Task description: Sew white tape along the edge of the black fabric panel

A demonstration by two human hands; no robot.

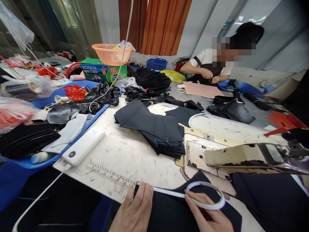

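A dark navy fabric piece (166, 212) lies at the table's front edge, with a strip of white tape (169, 192) running along its upper edge. My left hand (136, 206) has its fingers pressed together on the fabric's left corner, over the strip's end; its thumb is partly hidden. In my right hand (205, 211) is a roll of white tape (220, 201), held tilted, with the strip leading from it to the left hand. Just beyond, a stack of cut dark fabric pieces (154, 129) rests on the tabletop.
A sewing machine (236, 158) occupies the right side. To the left, a white power bank (84, 146) with a cable sits beside a blue bin (96, 114) of bags and cloth. Across the table, a person (207, 69) handles dark material near more fabric stacks (233, 109).
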